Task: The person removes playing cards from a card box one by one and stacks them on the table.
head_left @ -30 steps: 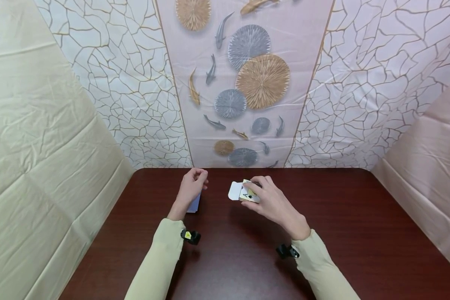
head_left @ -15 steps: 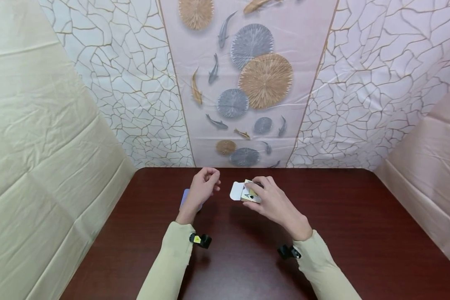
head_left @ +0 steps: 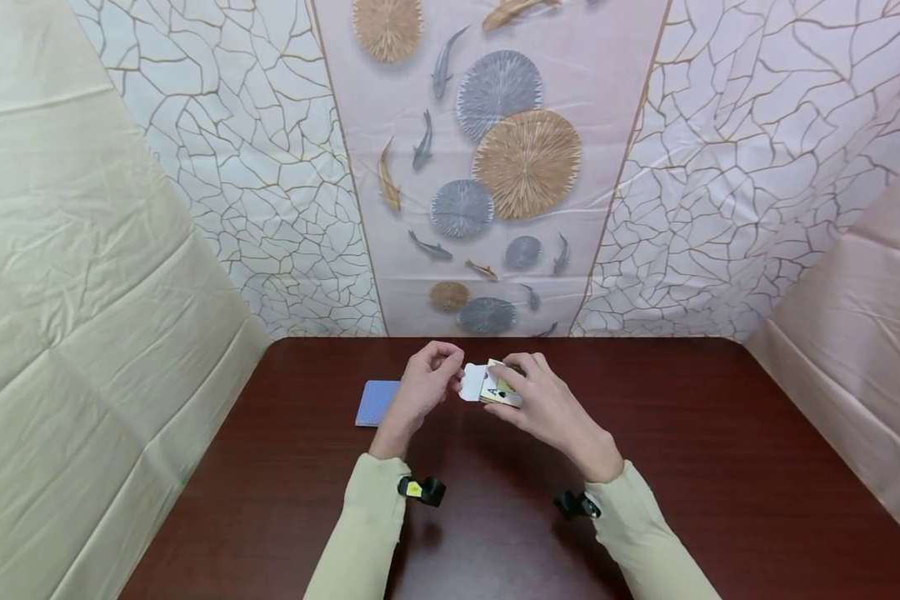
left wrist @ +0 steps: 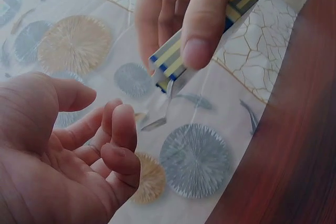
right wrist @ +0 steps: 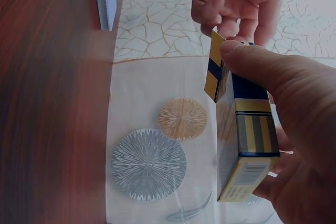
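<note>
My right grip (head_left: 551, 408) is holding the card box (right wrist: 254, 129) near the desk's (head_left: 270, 500) far edge. My left (head_left: 422, 387): loosely curled, beside the white flap (head_left: 472, 384). Blue stack (head_left: 376, 403) toward far-left corner.

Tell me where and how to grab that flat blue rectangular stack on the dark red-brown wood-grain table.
Best pinch two opposite side edges from above, coming in from the left: the stack lies flat on the table, so its underside looks out of reach, but its sides show thickness. In the head view, the left hand partly hides its right side.
</note>
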Motion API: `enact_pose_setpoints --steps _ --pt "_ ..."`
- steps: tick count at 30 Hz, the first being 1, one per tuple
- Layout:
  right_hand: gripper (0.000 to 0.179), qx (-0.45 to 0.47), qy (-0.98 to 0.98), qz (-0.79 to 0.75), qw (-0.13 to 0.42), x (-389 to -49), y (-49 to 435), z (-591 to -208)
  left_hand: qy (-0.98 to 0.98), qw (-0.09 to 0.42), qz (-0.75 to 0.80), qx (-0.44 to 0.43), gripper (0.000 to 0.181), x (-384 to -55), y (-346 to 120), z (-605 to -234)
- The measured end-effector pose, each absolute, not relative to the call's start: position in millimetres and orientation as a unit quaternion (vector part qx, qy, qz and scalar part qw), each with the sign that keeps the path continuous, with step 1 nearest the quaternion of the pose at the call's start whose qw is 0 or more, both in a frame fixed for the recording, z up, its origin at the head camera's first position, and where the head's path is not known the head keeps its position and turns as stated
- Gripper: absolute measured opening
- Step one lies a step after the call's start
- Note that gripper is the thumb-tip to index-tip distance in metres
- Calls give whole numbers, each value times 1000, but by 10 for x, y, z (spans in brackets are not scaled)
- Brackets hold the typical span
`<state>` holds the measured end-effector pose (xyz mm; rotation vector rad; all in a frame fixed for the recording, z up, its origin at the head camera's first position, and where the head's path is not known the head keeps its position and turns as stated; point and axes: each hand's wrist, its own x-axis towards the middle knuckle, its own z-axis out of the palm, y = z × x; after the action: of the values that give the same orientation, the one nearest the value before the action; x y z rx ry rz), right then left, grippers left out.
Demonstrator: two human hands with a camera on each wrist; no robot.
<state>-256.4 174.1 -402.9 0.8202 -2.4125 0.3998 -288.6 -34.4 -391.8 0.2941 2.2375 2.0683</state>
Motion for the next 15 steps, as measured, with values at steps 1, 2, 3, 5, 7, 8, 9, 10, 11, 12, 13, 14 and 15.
enact_pose_setpoints --steps 1,2,3,5,7,8,9,10,11,12,13,14,15 --pt "47 306 -898 149 278 -2565 1740 -4027 731 42 674 97 23 -2879 -328 -3920" --pt "47 306 -898 148 279 -2566 1740 -4027 732 43 672 99 24 -2873 -311 -3923" --pt "47 306 -898 147 280 -2566 1740 -4026 734 42 670 100 24 -2870 -297 -3927" --pt "46 306 -898 145 281 -2566 1741 -4028 740 39 663 102 24 -2866 -274 -3941" --pt "47 305 -899 143 281 -2567 1744 -4029 746 34 657 102 23 -2864 -255 -3952" --pt "47 305 -899 142 281 -2567 1746 -4028 747 30 656 104 23 -2863 -247 -3956" --pt "47 305 -899 142 282 -2566 1747 -4026 749 27 654 105 22 -2864 -240 -3960" --pt "47 305 -899 141 282 -2566 1748 -4025 751 23 651 108 21 -2863 -233 -3963" --pt "47 306 -898 141 283 -2566 1750 -4022 752 19 650 112 20 -2863 -226 -3965" --pt "48 306 -898 141 284 -2566 1751 -4020 755 15 646 115 20 -2864 -219 -3969" --pt "48 306 -897 141 285 -2565 1751 -4021 759 11 640 118 19 -2863 -214 -3973" --pt "48 306 -897 141 285 -2563 1752 -4019 763 8 635 121 19 -2862 -210 -3979" --pt "48 307 -897 142 286 -2562 1752 -4019 768 7 628 123 18 -2860 -206 -3988"
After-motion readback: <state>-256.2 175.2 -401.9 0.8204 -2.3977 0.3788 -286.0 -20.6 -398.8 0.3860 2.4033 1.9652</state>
